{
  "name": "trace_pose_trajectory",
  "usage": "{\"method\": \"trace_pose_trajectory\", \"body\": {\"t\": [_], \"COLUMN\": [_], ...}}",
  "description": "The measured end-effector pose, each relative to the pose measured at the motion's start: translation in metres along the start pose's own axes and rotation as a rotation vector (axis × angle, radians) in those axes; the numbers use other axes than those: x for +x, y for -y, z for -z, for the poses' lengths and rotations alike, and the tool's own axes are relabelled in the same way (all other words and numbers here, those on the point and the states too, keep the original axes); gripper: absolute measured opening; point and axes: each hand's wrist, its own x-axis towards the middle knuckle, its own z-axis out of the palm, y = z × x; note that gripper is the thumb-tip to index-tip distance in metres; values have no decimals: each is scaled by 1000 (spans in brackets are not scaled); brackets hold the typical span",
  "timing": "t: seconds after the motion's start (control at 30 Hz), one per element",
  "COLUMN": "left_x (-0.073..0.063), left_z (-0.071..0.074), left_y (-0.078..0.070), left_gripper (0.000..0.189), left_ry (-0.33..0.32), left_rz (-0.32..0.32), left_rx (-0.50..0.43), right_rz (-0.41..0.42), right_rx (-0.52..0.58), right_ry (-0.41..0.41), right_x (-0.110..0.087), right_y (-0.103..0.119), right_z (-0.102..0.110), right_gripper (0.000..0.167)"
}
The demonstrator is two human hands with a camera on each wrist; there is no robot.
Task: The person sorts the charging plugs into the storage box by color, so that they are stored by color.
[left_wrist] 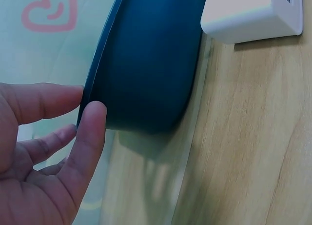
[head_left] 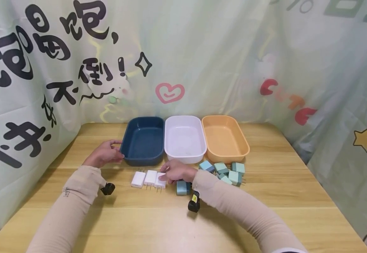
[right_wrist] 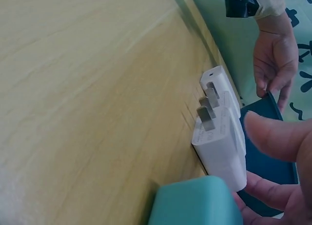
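Note:
My left hand (head_left: 105,153) is at the left side of a dark blue tray (head_left: 143,162). In the left wrist view, its thumb and index finger (left_wrist: 53,102) pinch the tray's rim. Nearer the middle, my right hand (head_left: 177,171) has its thumb and fingers around the rightmost white charger plug (head_left: 159,182), overlapping it from behind. Its metal prongs (right_wrist: 206,118) show in the right wrist view. Two more white charger plugs (head_left: 138,179) lie to its left, in a row before the blue tray. A teal charger plug (head_left: 182,188) lies beneath my right wrist.
A white tray (head_left: 185,159) and an orange tray (head_left: 227,157) stand beside the blue one. Several teal and mint charger plugs (head_left: 235,177) lie before the orange tray, partly behind my right sleeve. A printed cloth (head_left: 208,59) hangs around the wooden table (head_left: 158,228).

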Motion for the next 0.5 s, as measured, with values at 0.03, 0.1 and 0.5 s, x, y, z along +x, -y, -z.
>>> {"method": "trace_pose_trajectory", "body": {"t": [0.03,0.1,0.5], "left_x": [0,1,-1], "left_z": [0,1,0], "left_y": [1,2,7], "left_gripper": [78,77,77], "left_ry": [-2,-8,-16], "left_rz": [1,4,9], "left_rx": [1,2,18], "right_rz": [4,15,33], "right_rx": [-17,-51,-156], "right_ry": [-10,-29,-53], "right_x": [0,-1,-3], "right_y": [0,1,3], "right_z": [-1,-2,-11], "right_gripper": [36,39,27]}}
